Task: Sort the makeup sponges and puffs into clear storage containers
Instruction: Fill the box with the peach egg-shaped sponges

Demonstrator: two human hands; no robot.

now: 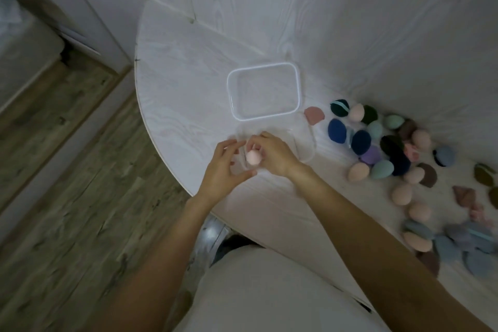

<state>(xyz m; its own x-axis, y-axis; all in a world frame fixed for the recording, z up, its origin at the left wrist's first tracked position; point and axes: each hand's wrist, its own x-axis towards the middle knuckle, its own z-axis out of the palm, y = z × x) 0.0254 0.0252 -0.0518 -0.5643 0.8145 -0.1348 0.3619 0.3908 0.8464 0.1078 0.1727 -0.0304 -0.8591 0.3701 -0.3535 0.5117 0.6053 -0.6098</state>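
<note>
A pink egg-shaped makeup sponge (252, 157) sits inside a clear storage container (304, 143) near the table's front edge. My right hand (272, 153) has its fingers curled round the sponge from the right. My left hand (223, 167) cups the container's left wall with fingers and thumb. Behind it lies a clear rectangular lid or second container (263, 90) with a white rim, nothing in it. A loose pile of sponges and puffs (390, 143) in pink, teal, blue, purple and dark colours spreads over the table's right side.
The white wood-grain table (183, 83) has a rounded left edge with wooden floor (67, 170) beyond it. A white wall panel (323, 8) stands behind. More grey-blue puffs (458, 245) lie at the far right near the table's front edge.
</note>
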